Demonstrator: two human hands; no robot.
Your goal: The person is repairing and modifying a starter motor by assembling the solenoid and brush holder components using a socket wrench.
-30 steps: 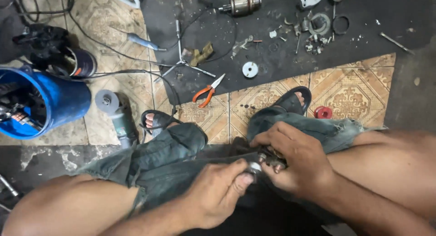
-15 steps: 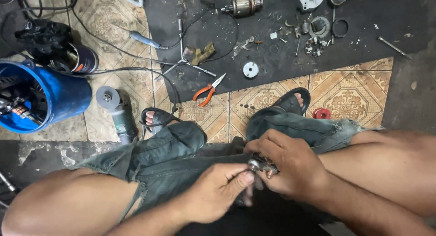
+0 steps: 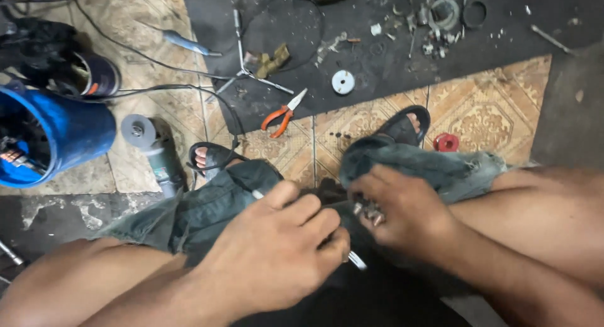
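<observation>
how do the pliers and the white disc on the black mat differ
The pliers are long, with orange handles and bare metal jaws; the white disc is small, round and flat with a hole in its middle. The pliers lie slanted across the mat's edge, handles over the tiled floor, while the disc sits wholly on the black mat. Both lie loose, apart from the hands.

Pliers (image 3: 281, 115) on the mat (image 3: 503, 38), bucket (image 3: 69, 138) far left, grinder (image 3: 154, 154) between.
</observation>
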